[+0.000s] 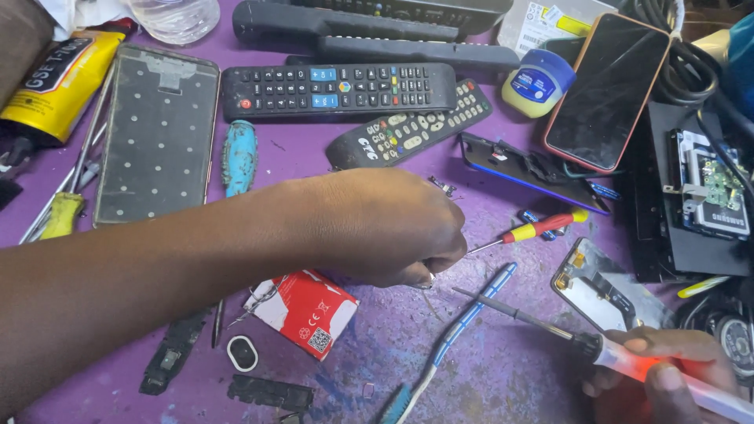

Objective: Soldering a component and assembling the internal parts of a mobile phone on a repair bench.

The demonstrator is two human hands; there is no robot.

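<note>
Head view: right hand (667, 365) grips soldering iron (550, 326); left hand (389, 228) pinches small part.

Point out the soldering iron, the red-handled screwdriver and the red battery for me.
soldering iron (550, 325), head view, on its dark metal shaft.
red-handled screwdriver (538, 228), head view, on the red grip.
red battery (305, 308), head view, on its red face.

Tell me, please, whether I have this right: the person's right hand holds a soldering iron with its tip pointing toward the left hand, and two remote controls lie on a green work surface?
Not quite: the head view shows the work surface is purple, not green. The right hand does hold the soldering iron toward the left hand, and two remote controls lie there.
</note>
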